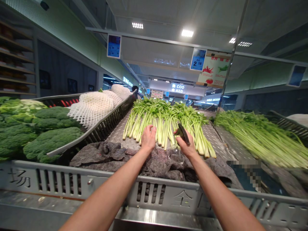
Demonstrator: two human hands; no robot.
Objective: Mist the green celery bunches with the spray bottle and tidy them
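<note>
Bunches of celery (166, 123) lie side by side on the dark, patterned display board, leafy tops away from me and pale stalk ends towards me. My left hand (148, 138) is over the stalk ends left of the middle, fingers loosely bent and apart, holding nothing that I can see. Whether it touches the stalks I cannot tell. My right hand (187, 143) is closed round what looks like a spray bottle (183, 134), with a black head and a clear body below the hand. Part of the bottle is hidden by my fingers.
A crumpled dark cloth (103, 157) lies along the inside of the grey crate front (108, 181). Broccoli (53, 142) and white foam-netted produce (92, 106) sit left, behind a black slatted divider (109, 120). A mirror (262, 134) on the right reflects celery. Price signs (198, 60) hang overhead.
</note>
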